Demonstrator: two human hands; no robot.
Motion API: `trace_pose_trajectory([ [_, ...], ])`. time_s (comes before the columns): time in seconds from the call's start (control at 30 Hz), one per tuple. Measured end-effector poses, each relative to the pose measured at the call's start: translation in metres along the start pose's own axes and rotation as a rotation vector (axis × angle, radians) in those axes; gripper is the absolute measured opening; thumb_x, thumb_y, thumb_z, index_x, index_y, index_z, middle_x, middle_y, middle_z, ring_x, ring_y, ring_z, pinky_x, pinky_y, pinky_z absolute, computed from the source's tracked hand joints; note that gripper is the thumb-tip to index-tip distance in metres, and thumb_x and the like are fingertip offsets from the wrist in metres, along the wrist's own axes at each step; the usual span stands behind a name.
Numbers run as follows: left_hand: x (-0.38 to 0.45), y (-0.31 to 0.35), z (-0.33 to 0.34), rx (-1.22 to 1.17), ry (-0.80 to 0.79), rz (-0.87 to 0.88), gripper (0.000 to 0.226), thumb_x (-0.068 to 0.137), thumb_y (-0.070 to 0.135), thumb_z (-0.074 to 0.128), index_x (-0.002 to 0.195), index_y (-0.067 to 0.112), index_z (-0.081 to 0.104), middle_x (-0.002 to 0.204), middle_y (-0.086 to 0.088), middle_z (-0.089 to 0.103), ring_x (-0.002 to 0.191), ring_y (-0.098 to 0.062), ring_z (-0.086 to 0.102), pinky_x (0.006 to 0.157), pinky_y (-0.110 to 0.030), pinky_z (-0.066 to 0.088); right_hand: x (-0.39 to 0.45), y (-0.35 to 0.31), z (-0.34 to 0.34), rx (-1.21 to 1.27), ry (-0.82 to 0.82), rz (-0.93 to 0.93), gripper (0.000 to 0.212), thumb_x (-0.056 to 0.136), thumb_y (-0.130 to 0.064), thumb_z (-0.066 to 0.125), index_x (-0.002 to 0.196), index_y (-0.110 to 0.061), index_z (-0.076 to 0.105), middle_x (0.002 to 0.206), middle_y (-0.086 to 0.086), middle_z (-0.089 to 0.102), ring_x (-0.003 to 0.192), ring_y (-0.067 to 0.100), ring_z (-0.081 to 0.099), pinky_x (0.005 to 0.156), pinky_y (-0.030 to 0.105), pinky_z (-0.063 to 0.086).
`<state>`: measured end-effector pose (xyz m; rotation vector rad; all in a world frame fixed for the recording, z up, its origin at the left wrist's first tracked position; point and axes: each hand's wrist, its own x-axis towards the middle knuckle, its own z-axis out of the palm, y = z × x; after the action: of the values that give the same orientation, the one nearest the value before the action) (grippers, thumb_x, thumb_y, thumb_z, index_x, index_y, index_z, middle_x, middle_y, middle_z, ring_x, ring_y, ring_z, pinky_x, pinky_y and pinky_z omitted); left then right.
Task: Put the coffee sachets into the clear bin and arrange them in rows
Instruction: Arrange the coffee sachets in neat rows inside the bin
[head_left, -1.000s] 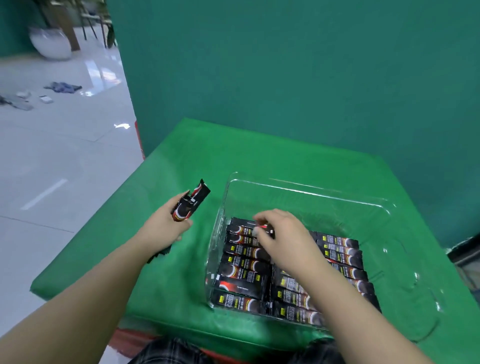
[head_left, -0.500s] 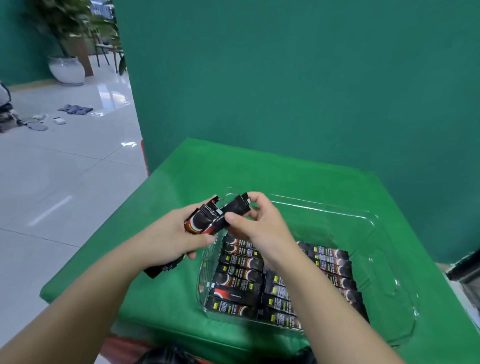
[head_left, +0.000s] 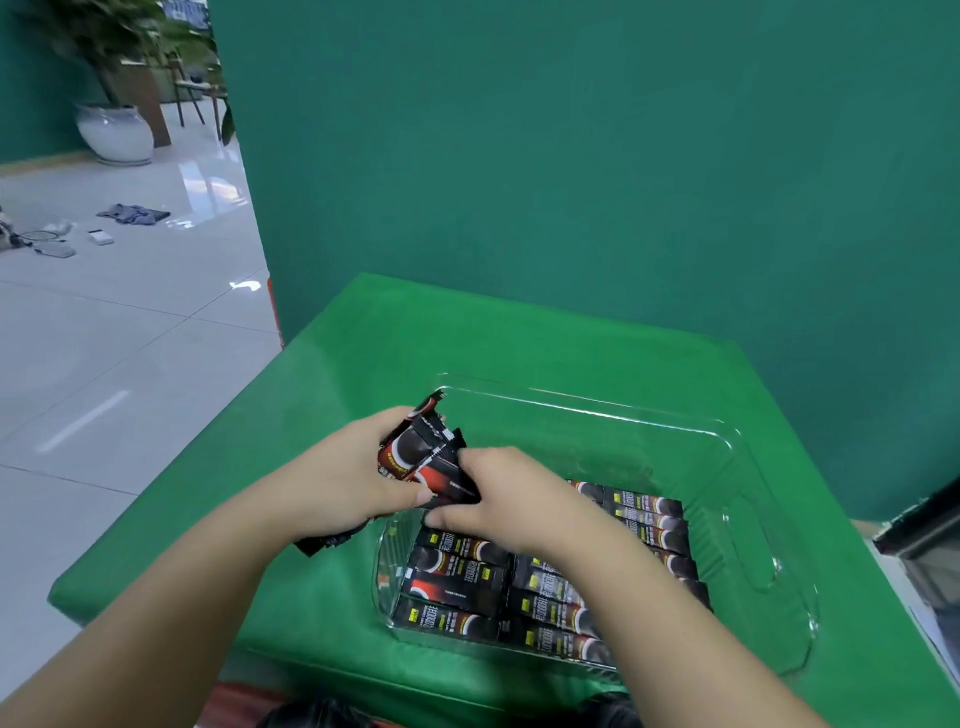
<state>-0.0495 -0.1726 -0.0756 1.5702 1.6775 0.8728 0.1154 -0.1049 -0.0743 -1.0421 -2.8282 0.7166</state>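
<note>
A clear plastic bin stands on the green table. Several black coffee sachets lie in rows in its near half; the far half shows bare bottom. My left hand grips a small bunch of black and red sachets at the bin's left rim, their lower ends sticking out below my palm. My right hand is over the bin's left side and pinches one sachet of that bunch between thumb and fingers. My right forearm hides part of the rows.
A dark green wall rises just behind the table. To the left lies a tiled floor with a white plant pot and scattered items far off. A dark object sits beyond the table's right edge.
My right hand left the rows in the bin and came up to the bunch in my left hand. Both hands now meet at the bin's left rim, the right one pinching a sachet.
</note>
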Motion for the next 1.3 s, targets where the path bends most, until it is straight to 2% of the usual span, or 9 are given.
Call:
trace_pose_trajectory([
  [0.1, 0.004, 0.001, 0.002, 0.005, 0.022, 0.027, 0.042, 0.079, 0.002, 0.073, 0.106, 0.030, 0.057, 0.070, 0.011, 0.066, 0.053, 0.002, 0.053, 0.053, -0.013, 0.042, 0.004, 0.000, 0.007, 0.097, 0.013, 0.014, 0.022, 0.087, -0.037, 0.062, 0.093, -0.021, 0.049, 0.091, 0.003, 0.060, 0.078, 0.019, 0.053, 0.063, 0.028, 0.040],
  [0.2, 0.005, -0.008, -0.002, 0.011, 0.064, -0.005, 0.039, 0.083, 0.006, 0.070, 0.107, 0.032, 0.054, 0.058, 0.019, 0.061, 0.042, 0.000, 0.045, 0.045, -0.014, 0.038, 0.000, 0.013, 0.010, 0.115, 0.006, 0.051, 0.017, 0.091, -0.036, 0.057, 0.091, -0.021, 0.048, 0.080, -0.004, 0.057, 0.072, 0.015, 0.055, 0.059, 0.027, 0.040],
  [0.27, 0.006, -0.021, -0.005, 0.044, 0.137, -0.045, 0.034, 0.085, 0.012, 0.069, 0.106, 0.032, 0.053, 0.059, 0.013, 0.059, 0.038, -0.003, 0.041, 0.041, -0.016, 0.036, -0.003, 0.028, 0.011, 0.108, 0.031, 0.108, 0.015, 0.093, -0.035, 0.055, 0.091, -0.022, 0.048, 0.078, -0.007, 0.054, 0.071, 0.012, 0.053, 0.058, 0.025, 0.039],
  [0.33, 0.009, -0.039, -0.008, 0.099, 0.208, -0.089, 0.032, 0.086, 0.015, 0.068, 0.111, 0.029, 0.053, 0.069, 0.006, 0.059, 0.037, -0.003, 0.041, 0.040, -0.015, 0.036, -0.006, 0.046, 0.014, 0.102, 0.075, 0.177, 0.014, 0.093, -0.034, 0.055, 0.088, -0.024, 0.047, 0.078, -0.009, 0.048, 0.071, 0.008, 0.049, 0.057, 0.020, 0.035],
  [0.4, 0.012, -0.059, -0.007, 0.143, 0.236, -0.153, 0.033, 0.087, 0.015, 0.066, 0.113, 0.028, 0.051, 0.077, 0.003, 0.059, 0.038, -0.002, 0.044, 0.041, -0.015, 0.035, -0.008, 0.062, 0.019, 0.132, 0.100, 0.268, 0.014, 0.093, -0.032, 0.056, 0.084, -0.023, 0.050, 0.078, -0.006, 0.053, 0.070, 0.010, 0.052, 0.057, 0.020, 0.037],
  [0.5, 0.015, -0.094, 0.001, 0.191, 0.225, -0.280, 0.032, 0.086, 0.015, 0.065, 0.112, 0.027, 0.050, 0.083, 0.004, 0.060, 0.055, -0.009, 0.054, 0.047, -0.022, 0.039, -0.008, 0.079, 0.028, 0.165, 0.097, 0.366, 0.012, 0.093, -0.031, 0.056, 0.089, -0.019, 0.054, 0.077, 0.001, 0.063, 0.066, 0.016, 0.058, 0.057, 0.026, 0.042],
  [0.7, 0.011, -0.150, 0.029, 0.146, 0.197, -0.417, 0.036, 0.084, 0.012, 0.066, 0.117, 0.020, 0.052, 0.086, 0.007, 0.060, 0.076, -0.014, 0.058, 0.067, -0.027, 0.046, 0.002, 0.089, 0.043, 0.087, 0.064, 0.360, 0.013, 0.092, -0.030, 0.057, 0.094, -0.018, 0.055, 0.082, -0.003, 0.058, 0.075, 0.016, 0.055, 0.057, 0.021, 0.036],
  [0.97, 0.033, -0.157, 0.015, 0.113, 0.023, -0.430, 0.060, 0.084, 0.010, 0.070, 0.134, 0.024, 0.040, 0.086, -0.002, 0.067, 0.056, -0.018, 0.063, 0.052, -0.023, 0.049, 0.026, 0.079, 0.052, 0.149, 0.084, 0.303, 0.009, 0.091, -0.024, 0.059, 0.087, -0.023, 0.051, 0.077, -0.008, 0.053, 0.070, 0.012, 0.049, 0.053, 0.014, 0.031],
  [1.3, 0.038, -0.155, 0.013, 0.064, 0.007, -0.462, 0.048, 0.086, 0.012, 0.070, 0.125, 0.025, 0.045, 0.078, -0.001, 0.066, 0.049, -0.015, 0.061, 0.046, -0.023, 0.049, 0.037, 0.069, 0.058, 0.248, 0.165, 0.324, 0.011, 0.091, -0.023, 0.059, 0.084, -0.023, 0.051, 0.070, -0.010, 0.052, 0.060, 0.004, 0.047, 0.048, 0.017, 0.030],
])
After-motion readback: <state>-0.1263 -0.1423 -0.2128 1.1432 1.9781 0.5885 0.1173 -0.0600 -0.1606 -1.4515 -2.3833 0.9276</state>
